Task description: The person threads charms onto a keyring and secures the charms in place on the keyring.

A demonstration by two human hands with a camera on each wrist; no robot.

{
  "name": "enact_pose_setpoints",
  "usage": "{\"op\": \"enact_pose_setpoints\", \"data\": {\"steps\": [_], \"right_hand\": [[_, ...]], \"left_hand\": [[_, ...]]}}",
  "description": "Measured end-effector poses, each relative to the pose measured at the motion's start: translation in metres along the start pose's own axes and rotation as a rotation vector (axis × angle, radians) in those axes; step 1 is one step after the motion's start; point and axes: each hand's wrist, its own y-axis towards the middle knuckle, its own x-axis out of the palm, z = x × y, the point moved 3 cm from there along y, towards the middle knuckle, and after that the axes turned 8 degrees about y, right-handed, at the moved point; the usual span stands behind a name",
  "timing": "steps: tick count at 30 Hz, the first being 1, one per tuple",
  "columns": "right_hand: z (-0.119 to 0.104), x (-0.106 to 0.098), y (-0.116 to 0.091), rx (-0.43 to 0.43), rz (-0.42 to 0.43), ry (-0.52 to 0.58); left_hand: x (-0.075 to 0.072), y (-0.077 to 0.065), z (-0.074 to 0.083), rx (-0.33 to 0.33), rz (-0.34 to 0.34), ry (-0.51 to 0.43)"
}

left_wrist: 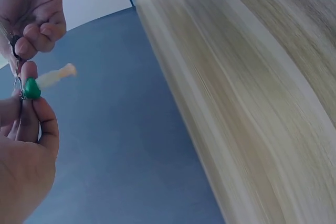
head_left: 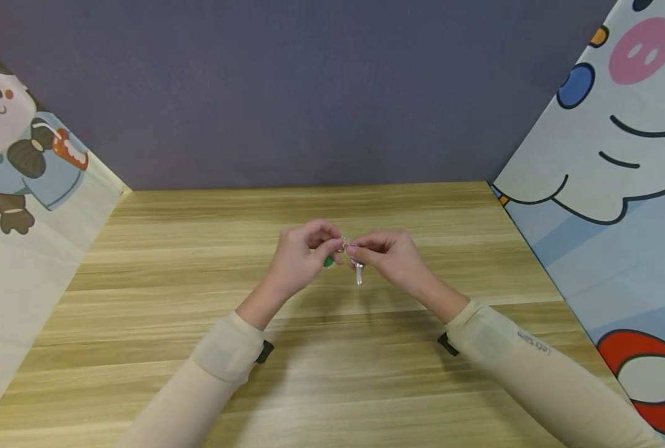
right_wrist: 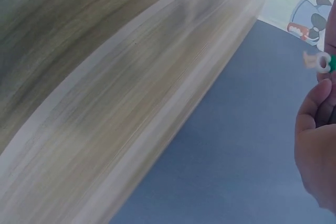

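In the head view, my left hand (head_left: 304,258) and right hand (head_left: 396,258) meet above the table, pinching a small metal keyring (head_left: 345,245) between their fingertips. A green charm (head_left: 329,262) hangs by the left fingers. Below the right fingers dangles a silvery key (head_left: 359,274). The left wrist view shows the charm (left_wrist: 32,88) with a pale, orange-tipped part sticking out, near the left hand (left_wrist: 29,166); a thin metal link runs up to the right hand (left_wrist: 39,11). In the right wrist view, the right hand (right_wrist: 320,140) is partly cut off, beside the charm's white part (right_wrist: 323,62).
A wood-grain table (head_left: 332,386) lies under both hands. Behind it rises a dark grey-blue panel (head_left: 310,93). Cartoon-printed panels stand at the left (head_left: 41,261) and right (head_left: 579,174). Both forearms wear pale sleeves (head_left: 226,354).
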Motion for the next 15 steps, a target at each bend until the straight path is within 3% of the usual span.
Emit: {"op": "enact_pose_setpoints", "data": {"steps": [9,15], "right_hand": [[-0.0003,-0.0014,-0.0036,-0.006,0.037,0.006],[-0.0004,-0.0013,-0.0043,0.011,0.081,0.005]], "left_hand": [[0.0048,0.0015,0.0020,-0.053,0.027,-0.055],[0.0058,0.0015,0.0031,-0.128,0.024,-0.060]]}}
